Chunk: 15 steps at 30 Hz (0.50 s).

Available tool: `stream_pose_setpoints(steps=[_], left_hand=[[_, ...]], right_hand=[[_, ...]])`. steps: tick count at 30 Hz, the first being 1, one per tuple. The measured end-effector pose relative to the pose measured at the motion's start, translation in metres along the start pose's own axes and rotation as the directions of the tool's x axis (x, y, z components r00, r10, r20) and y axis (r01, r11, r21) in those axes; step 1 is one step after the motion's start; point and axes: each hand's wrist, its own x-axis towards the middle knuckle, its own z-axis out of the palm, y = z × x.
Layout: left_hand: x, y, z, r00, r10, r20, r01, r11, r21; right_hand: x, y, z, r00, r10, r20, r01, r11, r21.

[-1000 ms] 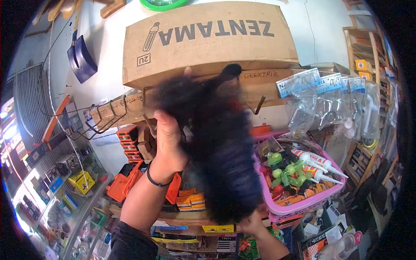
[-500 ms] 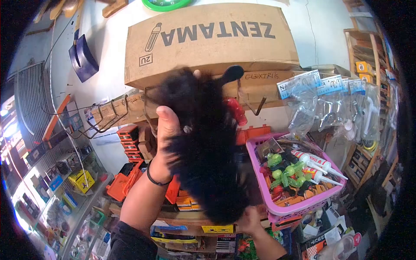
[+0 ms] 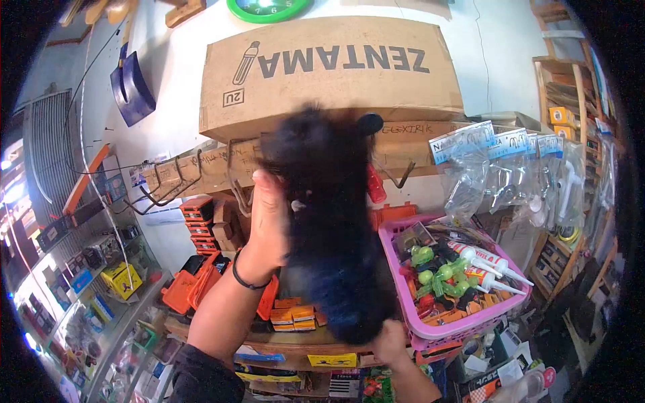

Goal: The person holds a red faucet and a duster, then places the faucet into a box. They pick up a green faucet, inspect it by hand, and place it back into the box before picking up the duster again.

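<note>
A long black furry thing [image 3: 329, 215], blurred by motion, hangs upright in front of me; its exact kind cannot be made out. Its lower part looks dark blue-black, and a black rounded piece [image 3: 369, 123] sticks out near its top right. My left hand [image 3: 269, 218] grips its left side, thumb pointing up and the other fingers mostly hidden behind it. At its bottom end, my right hand [image 3: 391, 341] is closed against it, fingers partly hidden.
Behind stands a ZENTAMA carton [image 3: 329, 74] on a shelf with metal hooks. A pink basket [image 3: 457, 327] of tubes and green pieces sits right. Bagged parts [image 3: 470, 174] hang above it. Orange cases [image 3: 191, 285] and small orange boxes [image 3: 292, 316] lie left; a glass showcase [image 3: 127, 316] stands further left.
The furry thing has swung more upright, and its top has shifted right. My left hand has moved slightly right with it; my right hand stays at the bottom end.
</note>
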Motion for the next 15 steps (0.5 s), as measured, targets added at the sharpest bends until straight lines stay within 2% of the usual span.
stream_pose_setpoints(steps=[1,4,5,6,7,8,9,10,11,12,13,14,15], left_hand=[[-0.001,-0.001,-0.004,0.999,-0.016,0.036,0.015,0.999,0.029],[-0.002,-0.003,-0.002,0.994,-0.082,0.071,0.079,0.996,0.042],[-0.001,-0.018,-0.002,0.997,-0.057,0.056,0.073,0.934,-0.348],[-0.001,-0.009,0.002,0.999,-0.044,0.021,0.048,0.959,-0.280],[-0.001,0.000,0.005,0.999,-0.031,-0.014,0.028,0.977,-0.210],[-0.001,0.000,0.007,0.995,0.046,-0.084,-0.052,0.996,-0.071],[-0.003,0.002,0.002,0.999,0.004,-0.039,-0.006,0.999,-0.039],[-0.003,-0.001,0.004,1.000,-0.015,-0.016,0.010,0.965,-0.264],[-0.002,-0.004,0.006,0.999,-0.033,0.008,0.033,0.880,-0.474],[-0.001,-0.007,0.010,0.999,-0.032,0.007,0.028,0.738,-0.674],[0.001,-0.010,0.014,1.000,-0.030,0.005,0.021,0.553,-0.833],[0.001,-0.007,0.010,1.000,-0.020,-0.018,0.005,0.800,-0.600],[0.000,-0.003,0.005,0.999,-0.006,-0.038,-0.005,0.955,-0.296]], right_hand=[[0.015,-0.040,-0.008,0.963,0.260,-0.073,-0.237,0.944,0.229],[0.015,-0.039,-0.013,0.985,0.160,0.068,-0.163,0.986,0.034],[0.016,-0.045,-0.017,1.000,0.008,0.020,-0.006,0.994,-0.108],[0.019,-0.053,-0.019,0.989,-0.150,-0.003,0.145,0.956,-0.254],[0.020,-0.052,-0.018,0.989,-0.151,-0.005,0.145,0.956,-0.254],[0.020,-0.049,-0.015,0.905,0.391,-0.164,-0.290,0.853,0.433],[0.019,-0.045,-0.013,0.780,0.624,-0.040,-0.412,0.561,0.718],[0.018,-0.041,-0.012,0.589,0.804,0.087,-0.382,0.182,0.906],[0.015,-0.036,-0.012,0.878,0.466,-0.109,-0.371,0.807,0.461],[0.016,-0.039,-0.014,0.968,0.248,-0.045,-0.241,0.963,0.123],[0.018,-0.044,-0.015,1.000,0.015,0.023,-0.011,0.980,-0.196],[0.023,-0.053,-0.017,0.976,0.195,-0.095,-0.178,0.971,0.159],[0.024,-0.056,-0.015,0.947,0.301,-0.115,-0.248,0.909,0.335]])
